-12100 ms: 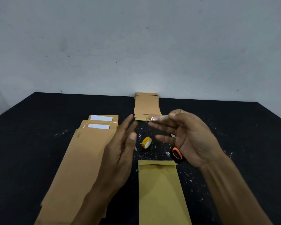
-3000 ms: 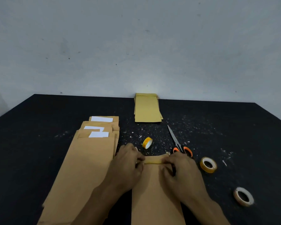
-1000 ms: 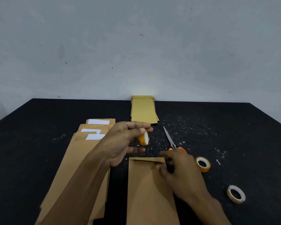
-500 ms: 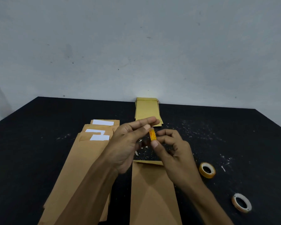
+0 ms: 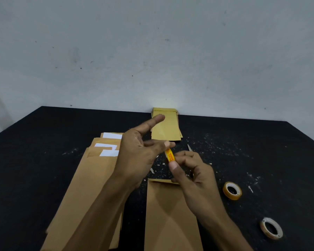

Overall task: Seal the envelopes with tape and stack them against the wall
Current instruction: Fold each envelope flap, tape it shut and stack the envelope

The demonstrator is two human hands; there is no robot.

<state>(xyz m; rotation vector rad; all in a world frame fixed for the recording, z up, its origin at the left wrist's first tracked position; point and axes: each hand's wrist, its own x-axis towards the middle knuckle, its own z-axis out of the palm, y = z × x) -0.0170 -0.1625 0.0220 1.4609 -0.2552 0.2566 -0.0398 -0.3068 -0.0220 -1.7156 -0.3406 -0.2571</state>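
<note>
so the small yellow tape roll (image 5: 169, 155) is sitting up in the air between both hands, edge-on to the camera. the left hand (image 5: 138, 156) is pinching its top with the middle fingers, index sticking out, while the right hand (image 5: 190, 171) is gripping the bottom with thumb and finger. the envelope (image 5: 169, 214) is lying flat on the black table (image 5: 34, 160) right below, long axis running toward the wall (image 5: 152, 51), flap end pointing away.

We see red print on the yellow tape roll (image 5: 169, 155), too small to read; no other text.
</note>
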